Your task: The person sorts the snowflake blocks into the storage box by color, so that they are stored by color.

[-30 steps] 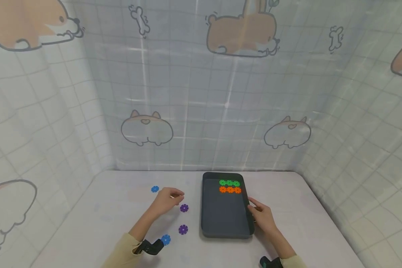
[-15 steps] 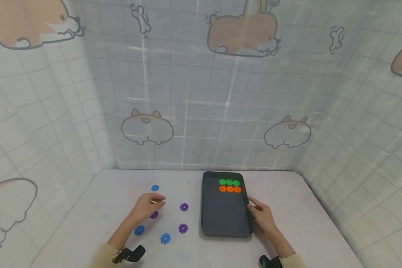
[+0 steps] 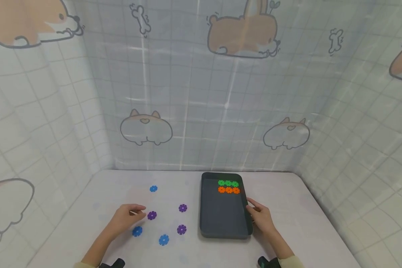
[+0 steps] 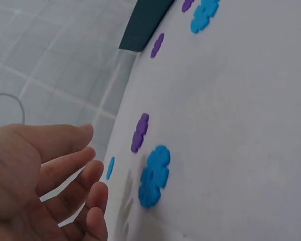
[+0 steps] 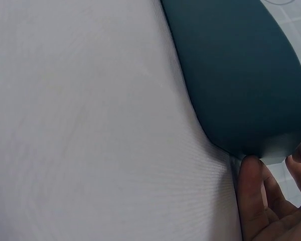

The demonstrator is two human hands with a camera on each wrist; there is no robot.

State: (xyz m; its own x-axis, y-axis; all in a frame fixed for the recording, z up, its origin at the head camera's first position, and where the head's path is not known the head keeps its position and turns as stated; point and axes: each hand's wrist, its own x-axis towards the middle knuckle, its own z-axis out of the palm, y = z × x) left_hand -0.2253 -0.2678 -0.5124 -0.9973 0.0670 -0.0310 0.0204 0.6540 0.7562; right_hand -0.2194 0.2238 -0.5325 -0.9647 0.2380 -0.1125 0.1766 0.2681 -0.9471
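Drawing away from the tray [image 3: 221, 217], our empty left hand [image 3: 126, 216] hangs loose — six flowers [image 3: 152, 215] remain outside; right hand [image 3: 262, 217] grips tray.

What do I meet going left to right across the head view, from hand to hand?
Left hand, leftmost purple piece, nearest blue piece, nearest purple piece, dark tray, right hand at the tray's right side.
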